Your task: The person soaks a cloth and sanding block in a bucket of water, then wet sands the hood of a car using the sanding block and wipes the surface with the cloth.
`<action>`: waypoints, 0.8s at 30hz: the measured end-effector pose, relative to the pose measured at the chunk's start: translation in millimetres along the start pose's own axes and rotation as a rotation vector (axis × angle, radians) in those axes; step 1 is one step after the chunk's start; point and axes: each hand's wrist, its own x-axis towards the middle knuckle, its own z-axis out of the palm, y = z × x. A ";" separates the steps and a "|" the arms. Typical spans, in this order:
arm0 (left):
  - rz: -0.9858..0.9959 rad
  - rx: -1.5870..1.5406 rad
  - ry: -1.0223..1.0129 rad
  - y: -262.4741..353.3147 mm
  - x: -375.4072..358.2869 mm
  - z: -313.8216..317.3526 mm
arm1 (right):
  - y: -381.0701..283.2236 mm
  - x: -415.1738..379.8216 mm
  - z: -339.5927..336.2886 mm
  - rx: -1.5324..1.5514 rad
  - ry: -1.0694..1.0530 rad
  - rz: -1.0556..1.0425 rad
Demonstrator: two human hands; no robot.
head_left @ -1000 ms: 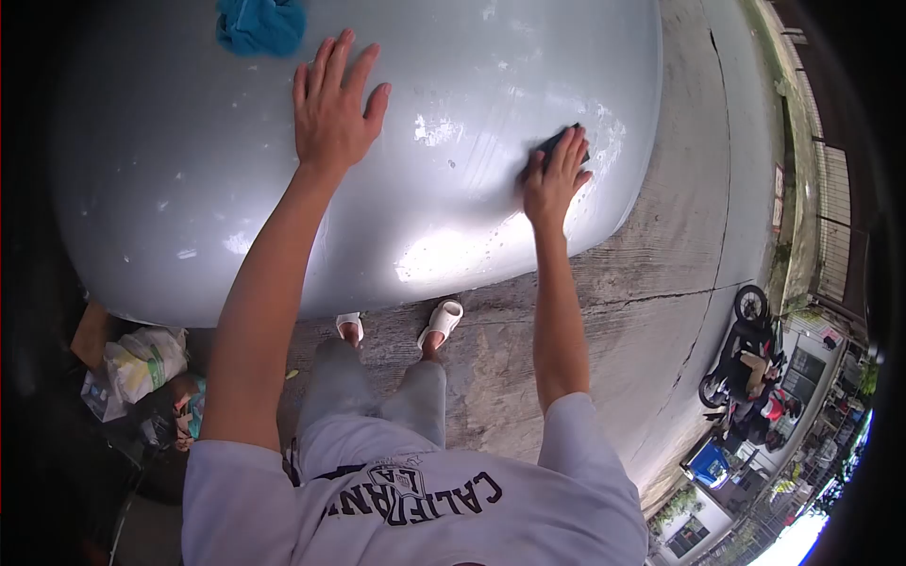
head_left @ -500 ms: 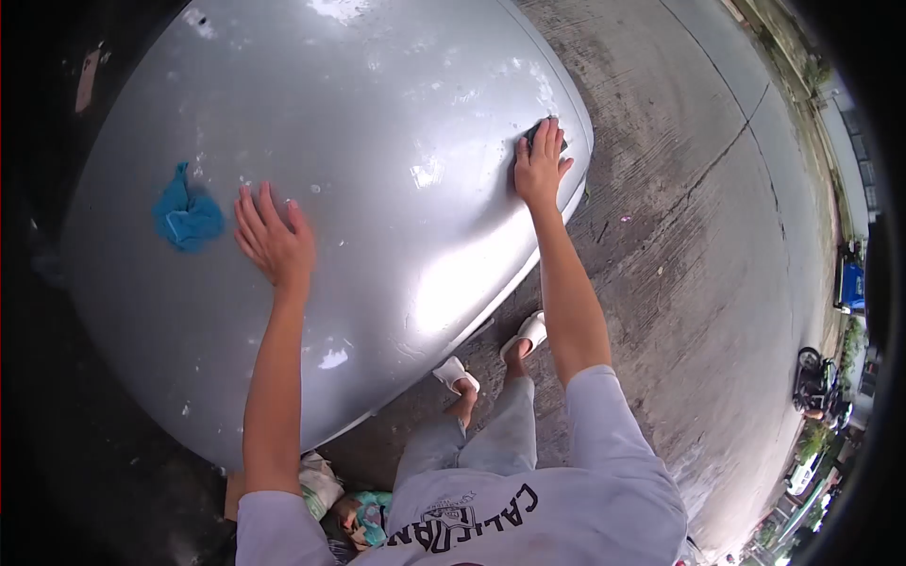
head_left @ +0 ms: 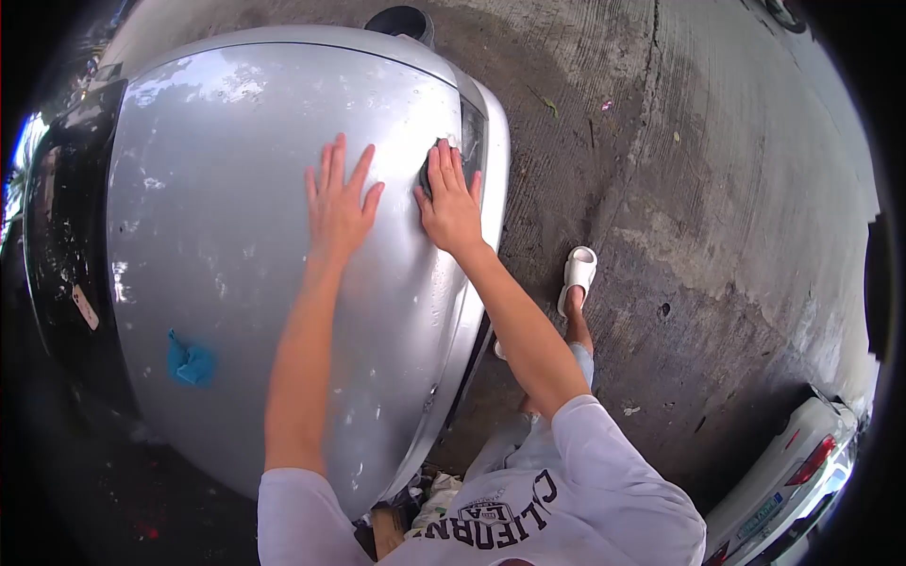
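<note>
The silver car hood (head_left: 217,226) fills the left half of the view, with wet-looking spots on its paint. My left hand (head_left: 340,215) lies on it with fingers spread and nothing in them. Close to the hood's right edge, beside the headlight (head_left: 475,132), my right hand (head_left: 453,212) presses a small dark pad (head_left: 426,175) against the paint. The fingers cover most of that pad, so its exact kind is hidden. A crumpled blue cloth (head_left: 192,363) rests on the hood at lower left, apart from both hands.
A dark windshield (head_left: 66,217) borders the hood on the left, with a pale flat object (head_left: 85,307) on it. At the top stands a black bucket (head_left: 401,21). Bags (head_left: 439,495) lie low by the car. Concrete ground (head_left: 679,236) stretches right, toward a white car (head_left: 793,472).
My view has shifted along the hood, bringing the headlight and bucket into sight. Both hands are now closer together, near the headlight; the blue cloth appears lower in the view.
</note>
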 end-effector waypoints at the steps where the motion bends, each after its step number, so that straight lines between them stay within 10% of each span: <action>1: -0.115 0.059 0.024 -22.2 10.8 6.4 | -3.0 1.4 -1.8 0.031 0.005 0.011; 7: -0.337 0.155 0.078 -76.5 12.4 5.7 | -41.0 -136.9 -8.0 0.093 -0.315 0.136; 12: -0.335 0.129 0.053 -71.7 13.4 4.8 | 5.8 82.3 -8.0 0.067 0.037 0.068; 18: -0.164 0.059 0.011 -69.3 14.1 -5.7 | -32.8 -87.5 1.0 0.075 -0.272 0.213; 24: -0.166 0.082 0.025 -71.2 13.0 -0.1 | 13.9 103.4 -4.1 0.036 0.068 0.106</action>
